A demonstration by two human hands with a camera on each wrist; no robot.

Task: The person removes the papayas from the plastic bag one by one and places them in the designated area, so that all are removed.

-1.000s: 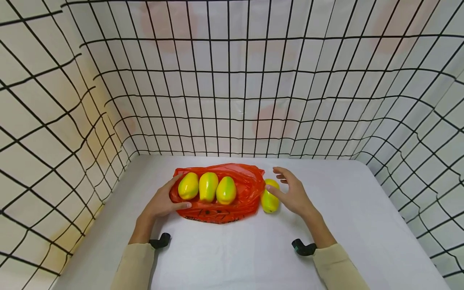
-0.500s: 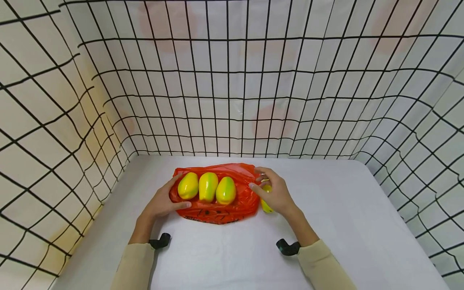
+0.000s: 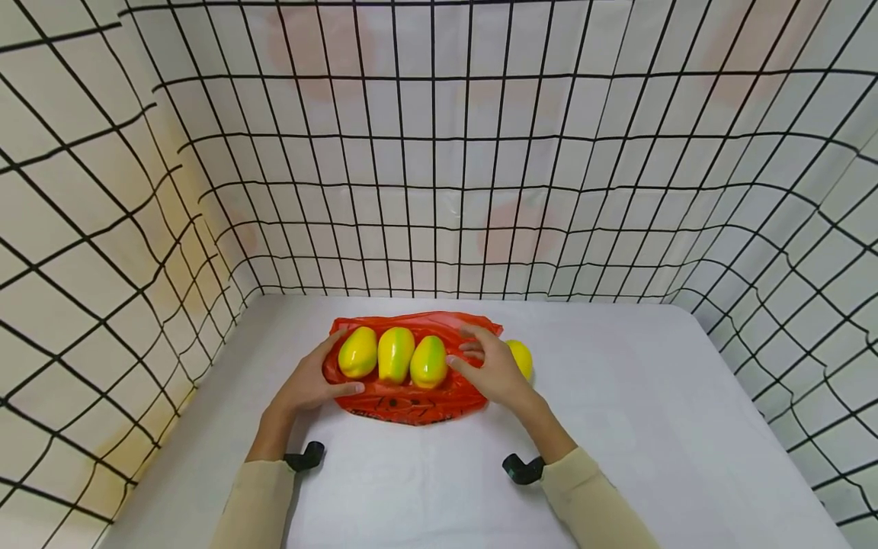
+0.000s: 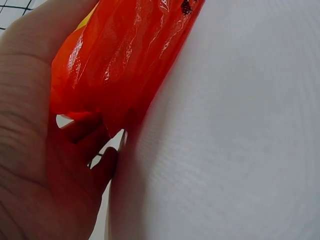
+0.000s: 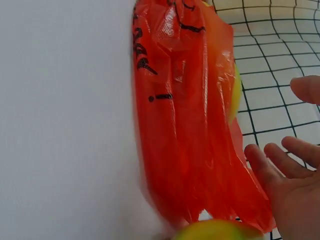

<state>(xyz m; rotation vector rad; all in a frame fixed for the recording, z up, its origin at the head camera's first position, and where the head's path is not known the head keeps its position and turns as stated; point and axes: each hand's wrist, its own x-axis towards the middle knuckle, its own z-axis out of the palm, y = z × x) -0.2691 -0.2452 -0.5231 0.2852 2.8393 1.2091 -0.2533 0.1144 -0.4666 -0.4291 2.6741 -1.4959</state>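
Three glossy yellow-green papayas [image 3: 395, 355] lie side by side on a red plastic bag [image 3: 411, 409] in the head view. My left hand [image 3: 306, 381] holds the bag's left end, thumb along its front and fingers behind; the left wrist view shows the red film [image 4: 115, 60] between them. Over the bag's right part is my right hand [image 3: 499, 372], thumb and fingers spread apart, fingertips just right of the third papaya, with nothing in its grasp. A further papaya [image 3: 521, 358], partly hidden by that hand, lies right of the bag; its edge [image 5: 215, 231] shows in the right wrist view.
A white-covered table [image 3: 652, 419] bears everything. Black grid netting [image 3: 439, 185] over white sheeting rises at the back and both sides. Dark wrist cameras [image 3: 524, 468] sit beside the beige sleeves.
My right hand has moved left, from beside the loose papaya to over the bag's right part. The left hand, bag and three papayas stay about where they were.
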